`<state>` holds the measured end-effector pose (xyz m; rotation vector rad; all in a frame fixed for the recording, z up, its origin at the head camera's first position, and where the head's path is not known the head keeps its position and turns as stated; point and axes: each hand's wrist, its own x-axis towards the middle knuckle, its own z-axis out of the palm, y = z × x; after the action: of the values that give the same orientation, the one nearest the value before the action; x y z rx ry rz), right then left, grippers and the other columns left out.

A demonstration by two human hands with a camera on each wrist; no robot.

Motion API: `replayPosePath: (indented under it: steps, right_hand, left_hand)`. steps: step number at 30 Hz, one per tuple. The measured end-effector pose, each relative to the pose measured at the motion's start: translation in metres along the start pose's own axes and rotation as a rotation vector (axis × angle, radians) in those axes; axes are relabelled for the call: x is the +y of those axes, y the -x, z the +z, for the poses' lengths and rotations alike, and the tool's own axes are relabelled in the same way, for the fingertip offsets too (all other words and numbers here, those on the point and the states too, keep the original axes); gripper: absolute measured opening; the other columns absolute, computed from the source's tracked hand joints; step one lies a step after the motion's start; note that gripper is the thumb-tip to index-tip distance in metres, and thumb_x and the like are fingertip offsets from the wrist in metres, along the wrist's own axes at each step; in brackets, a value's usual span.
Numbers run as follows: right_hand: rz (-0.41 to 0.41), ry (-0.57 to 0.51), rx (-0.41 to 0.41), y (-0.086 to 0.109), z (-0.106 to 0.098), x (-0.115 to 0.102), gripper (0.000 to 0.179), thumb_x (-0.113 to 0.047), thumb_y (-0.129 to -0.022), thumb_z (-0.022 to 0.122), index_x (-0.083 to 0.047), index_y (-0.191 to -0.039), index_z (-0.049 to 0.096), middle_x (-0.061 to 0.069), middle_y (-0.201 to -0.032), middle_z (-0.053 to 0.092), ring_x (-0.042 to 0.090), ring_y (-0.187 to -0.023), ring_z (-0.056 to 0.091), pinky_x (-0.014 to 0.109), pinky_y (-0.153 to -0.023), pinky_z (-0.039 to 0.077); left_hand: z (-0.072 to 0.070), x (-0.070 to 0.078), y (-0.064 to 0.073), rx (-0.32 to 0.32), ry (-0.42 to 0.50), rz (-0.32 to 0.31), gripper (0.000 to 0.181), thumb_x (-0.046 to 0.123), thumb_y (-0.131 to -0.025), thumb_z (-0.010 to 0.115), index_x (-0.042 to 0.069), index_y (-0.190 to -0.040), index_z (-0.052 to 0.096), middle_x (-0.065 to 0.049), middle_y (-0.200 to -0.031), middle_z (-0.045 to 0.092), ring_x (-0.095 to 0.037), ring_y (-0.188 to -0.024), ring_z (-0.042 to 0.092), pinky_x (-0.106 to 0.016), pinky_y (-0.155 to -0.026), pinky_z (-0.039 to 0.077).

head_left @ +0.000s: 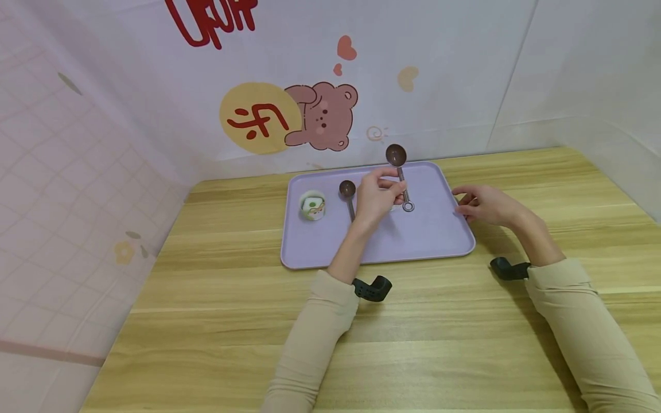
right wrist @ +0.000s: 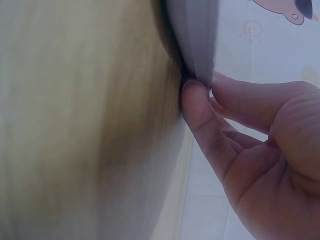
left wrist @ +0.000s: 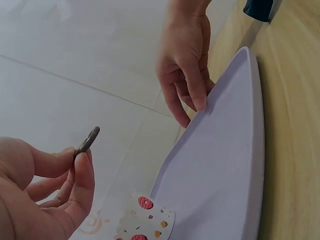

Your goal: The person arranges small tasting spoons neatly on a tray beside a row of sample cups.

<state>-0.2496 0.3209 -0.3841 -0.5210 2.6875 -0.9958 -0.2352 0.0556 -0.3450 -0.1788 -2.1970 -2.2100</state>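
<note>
My left hand (head_left: pixel 376 198) pinches the handle of a brown measuring spoon (head_left: pixel 396 155) above the tray, its bowl pointing to the back. In the left wrist view, the handle's ring end (left wrist: pixel 87 141) shows beyond thumb and finger. A lilac tray (head_left: pixel 423 235) lies on the table, and my right hand (head_left: pixel 488 205) grips its right rim, pinched between thumb and finger in the right wrist view (right wrist: pixel 240 145). A second brown measuring spoon (head_left: pixel 348 189) lies on the tray, its handle partly behind my left arm. A patterned white cup (left wrist: pixel 150 220) stands below my left hand, mostly hidden in the head view.
Another small cup (head_left: pixel 312 213) with a green and white design stands at the tray's left side. Behind the wooden table (head_left: pixel 227 275) hangs a white cloth (head_left: pixel 454 103) printed with a bear and hearts. More cloth (head_left: pixel 77 189) borders the left side.
</note>
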Motion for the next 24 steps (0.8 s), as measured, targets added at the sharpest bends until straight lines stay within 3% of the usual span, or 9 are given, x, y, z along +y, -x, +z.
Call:
replayPosePath:
  steps: [10,17,24]
  right_hand:
    - [0.023,0.003,0.0,0.0,0.0,-0.002,0.047,0.001,-0.098,0.061,0.02,-0.137,0.042,0.029,-0.101,0.066,0.031,-0.081,0.069,0.036,-0.07,0.059]
    - [0.033,0.006,-0.002,0.0,0.0,-0.003,0.047,0.0,-0.099,0.061,0.02,-0.137,0.042,0.029,-0.102,0.066,0.031,-0.081,0.069,0.039,-0.07,0.059]
    - [0.036,-0.009,-0.003,0.0,0.0,-0.003,0.047,0.001,-0.099,0.061,0.02,-0.137,0.042,0.03,-0.102,0.066,0.032,-0.081,0.069,0.038,-0.07,0.06]
  left_hand:
    - [0.02,-0.005,0.0,0.062,-0.022,0.014,0.02,-0.005,-0.087,0.075,-0.004,-0.107,0.072,-0.014,-0.077,0.072,-0.007,-0.052,0.06,-0.024,-0.055,0.057]
    - [0.032,-0.01,0.0,0.08,-0.047,0.028,0.02,-0.004,-0.087,0.076,-0.004,-0.106,0.073,-0.016,-0.077,0.073,-0.01,-0.05,0.061,-0.037,-0.062,0.06]
    - [0.042,-0.017,0.0,0.087,-0.066,0.035,0.02,-0.004,-0.087,0.076,-0.005,-0.107,0.073,-0.016,-0.078,0.073,-0.015,-0.053,0.064,-0.025,-0.054,0.057]
